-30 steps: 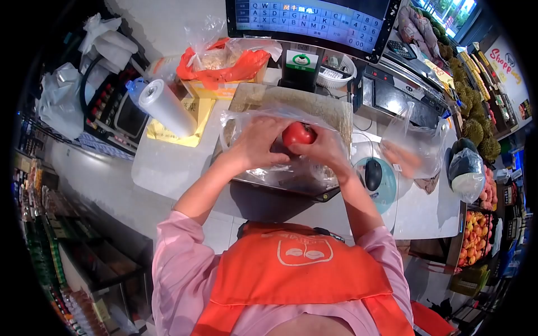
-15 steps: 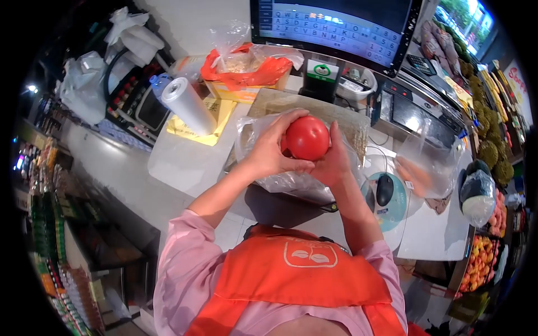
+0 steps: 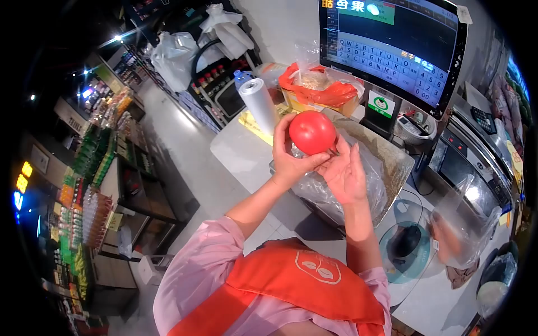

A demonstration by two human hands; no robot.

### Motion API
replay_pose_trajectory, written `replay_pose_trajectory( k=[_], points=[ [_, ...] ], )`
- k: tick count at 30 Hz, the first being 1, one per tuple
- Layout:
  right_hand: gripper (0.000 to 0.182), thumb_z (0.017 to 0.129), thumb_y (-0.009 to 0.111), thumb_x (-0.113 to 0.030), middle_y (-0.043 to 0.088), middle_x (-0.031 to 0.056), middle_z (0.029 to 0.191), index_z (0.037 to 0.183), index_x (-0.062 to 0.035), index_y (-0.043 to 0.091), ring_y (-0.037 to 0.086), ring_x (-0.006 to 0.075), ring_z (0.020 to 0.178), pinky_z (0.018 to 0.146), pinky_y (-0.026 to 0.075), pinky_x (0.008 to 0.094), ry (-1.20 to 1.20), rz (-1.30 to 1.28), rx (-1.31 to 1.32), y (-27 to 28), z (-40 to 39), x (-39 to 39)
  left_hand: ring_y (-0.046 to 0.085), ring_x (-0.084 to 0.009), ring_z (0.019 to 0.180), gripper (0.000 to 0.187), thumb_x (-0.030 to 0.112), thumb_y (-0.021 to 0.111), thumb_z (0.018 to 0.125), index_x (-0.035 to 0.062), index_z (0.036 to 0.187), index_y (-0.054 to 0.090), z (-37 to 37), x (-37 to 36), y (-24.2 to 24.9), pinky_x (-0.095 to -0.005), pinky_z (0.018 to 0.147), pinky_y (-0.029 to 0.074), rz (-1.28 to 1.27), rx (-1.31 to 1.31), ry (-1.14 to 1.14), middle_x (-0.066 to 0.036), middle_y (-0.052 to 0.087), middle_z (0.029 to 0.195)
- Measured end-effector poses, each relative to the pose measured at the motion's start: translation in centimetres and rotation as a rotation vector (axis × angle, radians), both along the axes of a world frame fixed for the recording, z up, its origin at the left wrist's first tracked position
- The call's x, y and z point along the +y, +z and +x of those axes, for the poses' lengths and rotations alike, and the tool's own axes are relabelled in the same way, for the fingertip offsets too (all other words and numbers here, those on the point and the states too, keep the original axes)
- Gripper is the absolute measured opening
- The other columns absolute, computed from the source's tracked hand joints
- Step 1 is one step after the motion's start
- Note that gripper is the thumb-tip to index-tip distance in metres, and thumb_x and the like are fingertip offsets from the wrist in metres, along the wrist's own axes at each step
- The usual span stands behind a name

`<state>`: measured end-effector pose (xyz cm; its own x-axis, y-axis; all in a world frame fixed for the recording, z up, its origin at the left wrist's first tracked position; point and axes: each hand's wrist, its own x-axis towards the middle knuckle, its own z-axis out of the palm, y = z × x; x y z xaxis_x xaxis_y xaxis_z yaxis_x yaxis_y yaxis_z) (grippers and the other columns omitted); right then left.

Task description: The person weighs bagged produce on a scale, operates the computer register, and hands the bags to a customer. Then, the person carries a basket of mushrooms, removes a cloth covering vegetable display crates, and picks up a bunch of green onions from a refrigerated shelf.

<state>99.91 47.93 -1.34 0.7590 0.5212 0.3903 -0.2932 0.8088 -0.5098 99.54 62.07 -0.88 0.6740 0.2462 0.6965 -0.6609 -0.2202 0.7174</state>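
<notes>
A large, glossy red tomato (image 3: 312, 132) is held up above the scale tray (image 3: 404, 163). My left hand (image 3: 287, 155) wraps round its left side, the thumb reaching beneath it. Just below and to the right, my right hand (image 3: 346, 174) shows its palm with the fingers apart, fingertips close to the tomato's lower right side. Under both hands a clear plastic bag (image 3: 364, 187) lies crumpled on the tray.
Behind stands a touchscreen monitor (image 3: 386, 56). A roll of plastic bags (image 3: 260, 106) is upright at the left, beside a box with an orange bag (image 3: 322, 92). On the right are a mouse (image 3: 404, 241) and a filled clear bag (image 3: 465, 235). Shelves (image 3: 134, 190) line the left.
The view has swung left, so the counter sits farther right. My right hand has come away from the tomato's side and opened, while my left hand keeps hold of it.
</notes>
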Motion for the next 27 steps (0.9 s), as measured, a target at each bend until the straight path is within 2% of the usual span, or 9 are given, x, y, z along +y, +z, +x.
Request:
replay_pose_trajectory(
  k=[2, 5, 11, 14, 17, 20, 23, 24, 27],
  points=[
    [0.063, 0.097, 0.024, -0.05, 0.042, 0.0146, 0.137, 0.14, -0.0036, 0.029, 0.048, 0.0314, 0.12, 0.098, 0.041, 0.048, 0.01, 0.05, -0.004, -0.1, -0.3, -0.2, 0.049, -0.0231, 0.116, 0.101, 0.029, 0.091, 0.052, 0.002, 0.131, 0.034, -0.7, -0.3, 0.0, -0.0379, 0.097, 0.043, 0.109, -0.022, 0.062, -0.012, 0.045, 0.125],
    [0.06, 0.098, 0.025, -0.048, 0.042, 0.0143, 0.137, 0.139, -0.0034, 0.03, 0.045, 0.0324, 0.122, 0.1, 0.039, 0.049, 0.031, 0.122, -0.035, -0.7, -0.4, -0.7, 0.047, -0.0237, 0.117, 0.104, 0.029, 0.093, 0.05, 0.0032, 0.131, 0.033, -1.3, -0.8, -0.6, -0.0381, 0.098, 0.042, 0.182, -0.064, 0.079, -0.012, 0.044, 0.126],
    [0.057, 0.099, 0.027, -0.045, 0.043, 0.0132, 0.135, 0.136, -0.0022, 0.033, 0.046, 0.0311, 0.122, 0.099, 0.04, 0.0494, -0.129, 0.056, 0.114, -1.7, -1.0, -1.9, 0.052, -0.028, 0.112, 0.093, 0.026, 0.09, 0.053, 0.0044, 0.128, 0.039, -1.1, -1.9, -0.9, -0.038, 0.095, 0.042, 0.415, -0.185, 0.09, -0.015, 0.052, 0.12],
    [0.058, 0.099, 0.03, -0.044, 0.044, 0.013, 0.135, 0.138, -0.0014, 0.031, 0.048, 0.0274, 0.12, 0.096, 0.042, 0.0465, -0.238, -0.071, 0.079, -3.3, -0.7, -3.0, 0.052, -0.0307, 0.112, 0.091, 0.023, 0.088, 0.053, 0.0047, 0.128, 0.039, -0.9, -2.6, -1.5, -0.0388, 0.094, 0.042, 0.569, -0.064, 0.094, -0.015, 0.053, 0.118],
    [0.061, 0.098, 0.035, -0.046, 0.04, 0.0173, 0.136, 0.141, -0.0036, 0.027, 0.05, 0.0256, 0.116, 0.094, 0.043, 0.0423, -0.33, -0.384, 0.079, -5.3, -0.6, -5.2, 0.055, -0.0237, 0.109, 0.082, 0.022, 0.086, 0.054, 0.0039, 0.123, 0.045, -0.4, -3.3, -3.3, -0.0358, 0.094, 0.044, 0.478, 0.189, -0.028, -0.013, 0.054, 0.116],
    [0.064, 0.096, 0.04, -0.047, 0.031, 0.024, 0.141, 0.143, -0.0066, 0.026, 0.048, 0.0258, 0.116, 0.094, 0.041, 0.0382, -0.474, -0.474, 0.308, -5.3, -0.4, -6.9, 0.055, -0.0244, 0.108, 0.082, 0.026, 0.084, 0.054, 0.0053, 0.123, 0.045, 0.4, -4.2, -4.6, -0.0355, 0.095, 0.043, 0.34, 0.45, -0.172, -0.013, 0.055, 0.114],
    [0.065, 0.095, 0.042, -0.047, 0.027, 0.0285, 0.141, 0.144, -0.008, 0.026, 0.049, 0.0266, 0.112, 0.094, 0.041, 0.0396, -0.532, -0.428, 0.329, -6.7, 1.2, -8.1, 0.054, -0.0256, 0.109, 0.081, 0.027, 0.084, 0.053, 0.0061, 0.122, 0.045, 1.9, -4.6, -4.4, -0.0366, 0.096, 0.041, 0.544, 0.37, -0.215, -0.014, 0.053, 0.115],
    [0.059, 0.096, 0.042, -0.043, 0.042, 0.0212, 0.13, 0.143, -0.0091, 0.027, 0.053, 0.0239, 0.106, 0.093, 0.044, 0.0383, -0.54, -0.435, 0.393, -6.9, 1.6, -8.4, 0.05, -0.0276, 0.114, 0.081, 0.029, 0.084, 0.053, 0.0059, 0.12, 0.046, 2.0, -5.0, -4.3, -0.0388, 0.097, 0.04, 0.427, 0.497, -0.339, -0.015, 0.051, 0.12],
    [0.056, 0.096, 0.044, -0.041, 0.039, 0.0192, 0.136, 0.141, -0.0079, 0.033, 0.049, 0.0231, 0.111, 0.098, 0.04, 0.0374, -0.478, -0.4, 0.385, -8.0, 1.5, -9.7, 0.046, -0.0305, 0.119, 0.079, 0.029, 0.083, 0.053, 0.0055, 0.12, 0.048, 4.2, -5.7, -7.3, -0.04, 0.099, 0.038, 0.403, 0.263, -0.377, -0.016, 0.048, 0.124]
  ],
)
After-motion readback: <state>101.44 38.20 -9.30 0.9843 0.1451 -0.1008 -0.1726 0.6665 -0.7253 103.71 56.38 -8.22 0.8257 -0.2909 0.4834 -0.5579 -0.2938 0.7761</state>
